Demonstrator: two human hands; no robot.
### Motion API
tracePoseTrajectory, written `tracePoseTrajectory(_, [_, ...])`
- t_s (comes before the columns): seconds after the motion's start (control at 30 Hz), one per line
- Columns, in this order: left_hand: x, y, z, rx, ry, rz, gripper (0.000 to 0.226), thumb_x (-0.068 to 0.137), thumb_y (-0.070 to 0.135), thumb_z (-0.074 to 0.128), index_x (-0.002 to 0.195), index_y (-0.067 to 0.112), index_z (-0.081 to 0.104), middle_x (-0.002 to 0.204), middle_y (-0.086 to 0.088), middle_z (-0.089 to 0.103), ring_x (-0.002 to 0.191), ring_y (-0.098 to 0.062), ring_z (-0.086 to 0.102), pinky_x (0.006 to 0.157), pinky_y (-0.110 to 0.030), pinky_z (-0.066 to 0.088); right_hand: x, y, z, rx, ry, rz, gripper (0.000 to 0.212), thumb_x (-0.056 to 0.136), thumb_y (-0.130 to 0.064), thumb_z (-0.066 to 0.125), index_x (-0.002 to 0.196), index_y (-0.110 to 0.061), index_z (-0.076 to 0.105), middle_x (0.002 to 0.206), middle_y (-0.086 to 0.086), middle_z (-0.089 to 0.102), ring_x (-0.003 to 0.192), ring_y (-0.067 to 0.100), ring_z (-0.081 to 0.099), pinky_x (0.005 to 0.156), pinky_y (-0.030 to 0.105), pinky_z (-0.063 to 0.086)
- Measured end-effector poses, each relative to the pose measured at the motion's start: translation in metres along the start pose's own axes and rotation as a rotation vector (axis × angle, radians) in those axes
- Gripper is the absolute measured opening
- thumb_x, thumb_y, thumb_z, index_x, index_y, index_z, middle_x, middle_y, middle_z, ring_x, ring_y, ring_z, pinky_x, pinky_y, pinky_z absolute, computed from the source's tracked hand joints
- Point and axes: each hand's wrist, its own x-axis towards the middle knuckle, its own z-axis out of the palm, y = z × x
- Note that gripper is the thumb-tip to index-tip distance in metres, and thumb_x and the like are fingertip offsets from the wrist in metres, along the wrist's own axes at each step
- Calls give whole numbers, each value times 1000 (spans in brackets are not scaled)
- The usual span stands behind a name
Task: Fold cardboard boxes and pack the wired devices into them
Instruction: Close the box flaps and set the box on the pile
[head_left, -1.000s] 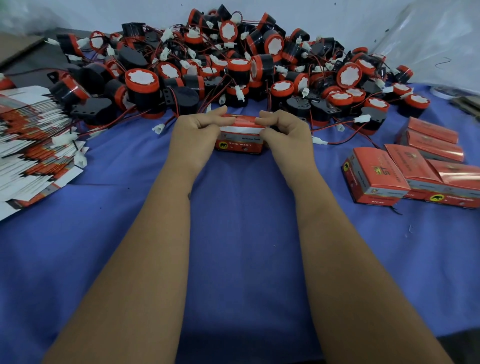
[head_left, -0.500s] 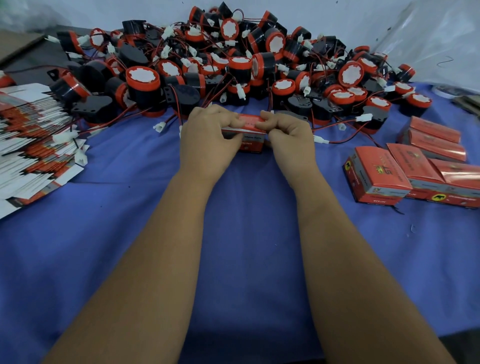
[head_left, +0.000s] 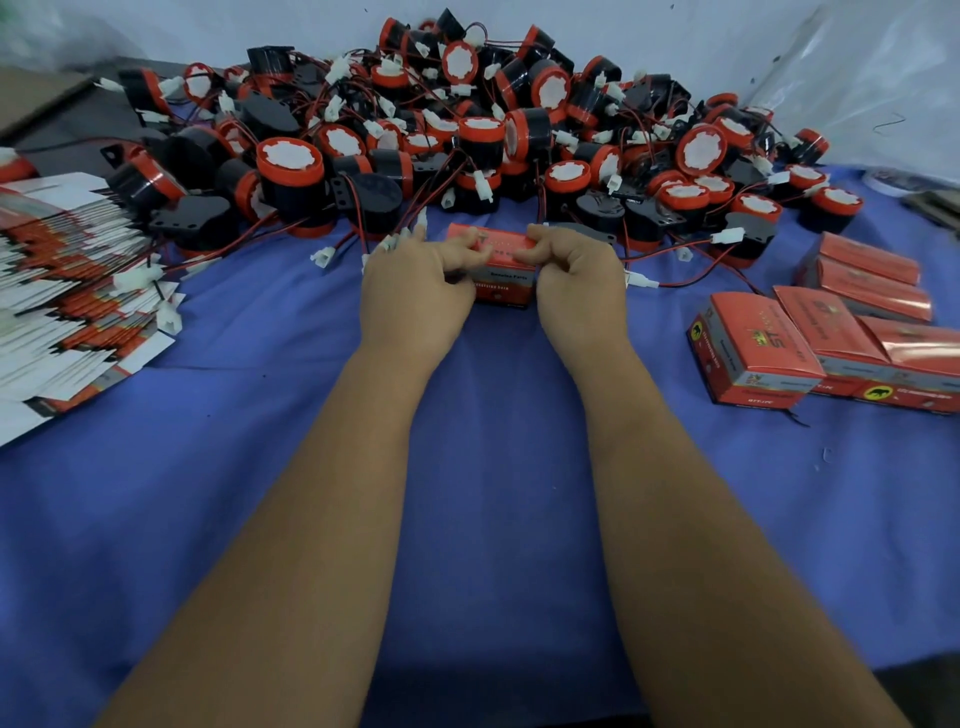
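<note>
A small red cardboard box stands on the blue cloth just in front of the pile of devices. My left hand grips its left end, fingers curled over the top edge. My right hand grips its right end the same way. The box's top face is red and its front face shows a grey band with print. Behind it lies a big heap of black and red round wired devices with white connectors. What is inside the box is hidden.
A fanned stack of flat unfolded box blanks lies at the left. Several closed red boxes sit at the right. Loose wires and white plugs trail beside my right hand. Blue cloth covers the table.
Both hands' fingers have curled further over the box's top, and more of the top face now shows between them. The box has stayed in the same spot.
</note>
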Motion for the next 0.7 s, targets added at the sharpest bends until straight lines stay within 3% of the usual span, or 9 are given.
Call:
tracePoseTrajectory(0.1, [-2, 2, 1, -40, 0, 7, 43, 92, 3, 52, 125, 25, 67, 143, 2, 55, 145, -22, 33, 121, -39, 22, -2, -3, 2, -235, 41, -103, 26, 81, 6, 44, 95, 0, 65, 108, 9, 65, 100, 25, 53, 80, 49, 51])
tracePoseTrajectory(0.2, [-8, 9, 1, -84, 92, 11, 37, 92, 3, 49, 116, 18, 73, 129, 1, 66, 123, -14, 56, 101, -19, 39, -5, -5, 3, -153, -2, -105, 12, 79, 6, 46, 85, 6, 57, 97, 15, 60, 93, 27, 49, 78, 49, 46])
tracePoseTrajectory(0.27, [-9, 14, 1, -123, 164, 7, 35, 90, 2, 47, 100, 17, 77, 116, 3, 71, 108, -13, 61, 92, -27, 48, -7, -5, 3, -46, -51, -97, 6, 79, 3, 53, 84, 7, 54, 107, 20, 59, 101, 24, 45, 84, 42, 41])
tracePoseTrajectory(0.33, [-8, 15, -1, -211, 231, -43, 35, 86, 4, 45, 79, 25, 73, 93, 9, 71, 84, -10, 60, 75, -31, 52, -9, -5, 0, -57, -87, -143, 11, 78, -5, 61, 80, -1, 51, 104, 9, 57, 95, 21, 46, 74, 32, 43])
tracePoseTrajectory(0.4, [-5, 13, -3, -336, 298, -110, 30, 86, 8, 48, 77, 29, 67, 82, 12, 64, 71, -7, 54, 65, -30, 48, -9, -7, -2, -122, -123, -198, 17, 76, -13, 66, 81, -12, 49, 95, -4, 45, 90, 17, 44, 72, 24, 40])
tracePoseTrajectory(0.5, [-5, 14, -4, -379, 281, -103, 13, 91, 14, 61, 97, 25, 65, 99, 8, 65, 84, -1, 58, 75, -24, 52, -10, -10, -7, -230, -95, -244, 17, 78, -23, 66, 92, -23, 56, 102, -3, 43, 100, 20, 42, 82, 34, 45])
tracePoseTrajectory(0.57, [-5, 17, 0, -374, 204, -67, 12, 92, 14, 64, 100, 23, 66, 94, 12, 66, 81, 4, 61, 67, -13, 51, -13, -13, -11, -371, -68, -286, 22, 80, -31, 64, 101, -25, 61, 107, -2, 47, 102, 21, 45, 87, 38, 43])
tracePoseTrajectory(0.63, [-6, 23, 6, -370, 114, -30, 16, 95, 10, 58, 101, 20, 69, 93, 11, 67, 79, 5, 63, 64, -8, 48, -16, -14, -15, -476, -106, -270, 29, 84, -38, 63, 111, -26, 64, 114, -3, 52, 109, 20, 48, 94, 40, 40])
tracePoseTrajectory(0.7, [-8, 29, 12, -377, 46, -31, 25, 97, 5, 51, 108, 20, 69, 106, 4, 69, 92, -2, 63, 75, -9, 50, -18, -14, -25, -501, -116, -223, 31, 87, -41, 64, 114, -26, 67, 119, -3, 55, 114, 19, 48, 96, 38, 39])
